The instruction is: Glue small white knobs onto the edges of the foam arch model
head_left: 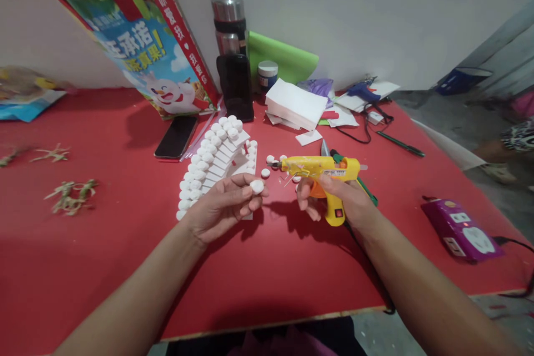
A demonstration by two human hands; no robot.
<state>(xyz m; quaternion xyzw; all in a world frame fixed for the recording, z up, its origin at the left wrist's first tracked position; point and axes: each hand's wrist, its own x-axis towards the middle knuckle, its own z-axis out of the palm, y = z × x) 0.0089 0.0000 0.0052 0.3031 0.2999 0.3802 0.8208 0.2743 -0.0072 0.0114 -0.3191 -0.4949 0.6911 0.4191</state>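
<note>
Between the thumb and fingers of my left hand is a small round white piece. My right hand grips a yellow glue gun, its nozzle pointing left, just above and to the right of the white piece, without touching it. Behind my left hand stands a curved white stair-like model, edged with rows of round white pieces; my fingers hide part of its base. Several loose white pieces lie on the red table near the nozzle, some of them hidden by the glue gun.
Behind the model are a phone, a printed box, a dark phone upright against a flask, and white cards. A purple power socket sits right, a pen beyond it. Straw figures lie left. A person's leg shows far right.
</note>
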